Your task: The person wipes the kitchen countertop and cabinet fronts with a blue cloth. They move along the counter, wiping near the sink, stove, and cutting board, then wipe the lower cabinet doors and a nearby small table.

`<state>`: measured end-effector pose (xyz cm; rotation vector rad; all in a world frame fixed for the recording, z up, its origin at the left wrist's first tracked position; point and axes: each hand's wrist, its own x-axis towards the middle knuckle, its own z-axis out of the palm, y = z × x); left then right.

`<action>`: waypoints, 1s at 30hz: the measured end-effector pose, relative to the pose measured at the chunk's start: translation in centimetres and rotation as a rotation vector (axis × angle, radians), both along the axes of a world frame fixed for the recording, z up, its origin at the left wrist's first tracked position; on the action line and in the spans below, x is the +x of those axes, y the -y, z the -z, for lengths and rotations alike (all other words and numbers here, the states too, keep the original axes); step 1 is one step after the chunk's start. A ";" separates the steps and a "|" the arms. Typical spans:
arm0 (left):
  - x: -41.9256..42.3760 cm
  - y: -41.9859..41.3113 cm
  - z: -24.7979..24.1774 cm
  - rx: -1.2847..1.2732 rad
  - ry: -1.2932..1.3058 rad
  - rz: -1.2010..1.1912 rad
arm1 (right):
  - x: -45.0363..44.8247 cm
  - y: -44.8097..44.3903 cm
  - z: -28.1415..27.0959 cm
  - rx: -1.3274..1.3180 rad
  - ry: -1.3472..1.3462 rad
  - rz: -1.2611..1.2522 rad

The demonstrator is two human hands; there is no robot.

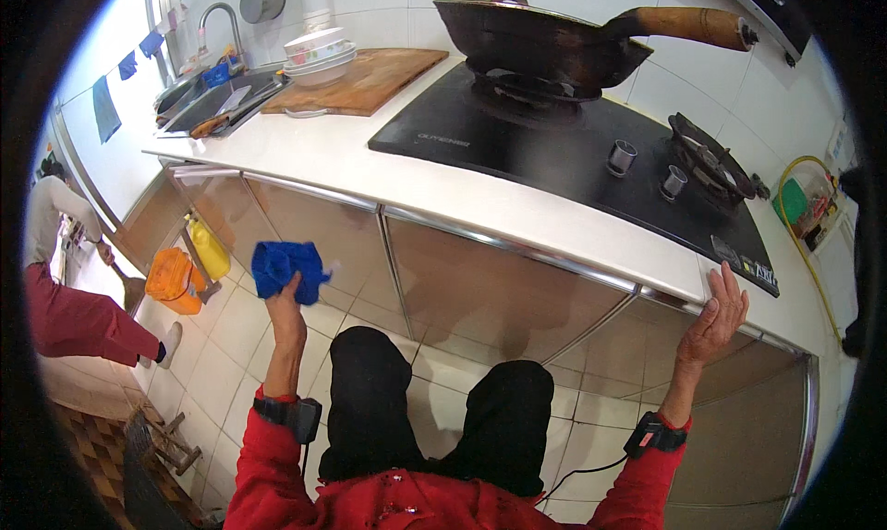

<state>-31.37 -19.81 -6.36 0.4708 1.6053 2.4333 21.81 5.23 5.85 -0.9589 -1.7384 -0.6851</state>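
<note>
My left hand (287,305) is closed on a blue cloth (284,266), held in the air before the lower cabinet doors. On the right, my right hand (714,318) touches the front edge of the white countertop (547,218) with its fingers apart and nothing in it. Just beyond those fingertips lies the corner of the black gas hob (506,149). A dark wok (527,45) with a wooden handle rests on the hob's left burner, a lid on top of it.
A wooden cutting board (388,79) bears stacked bowls (320,55) beside the sink (242,100). Below left stand an orange bucket (173,277) and a yellow bottle (208,249). Another person (83,315) is at the far left. A yellow hose (800,246) runs along the right.
</note>
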 end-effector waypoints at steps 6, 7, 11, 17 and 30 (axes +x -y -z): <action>-0.5 -7.0 -3.6 -0.355 -0.404 -0.206 | -0.4 -0.2 -0.1 0.042 -0.022 -0.033; 0.0 -8.2 -3.9 -0.394 -0.359 -0.149 | -0.3 -0.2 0.0 0.041 -0.016 -0.032; 7.3 -12.0 -3.7 -0.207 -0.917 -0.328 | -0.2 -0.2 0.1 0.037 -0.010 -0.028; 12.1 -10.6 -4.1 -0.383 -1.152 -0.134 | -0.1 -0.5 0.1 0.058 0.008 -0.045; -8.8 -7.4 -4.2 -0.612 -1.114 -0.606 | -0.1 -0.1 0.1 0.039 0.018 -0.022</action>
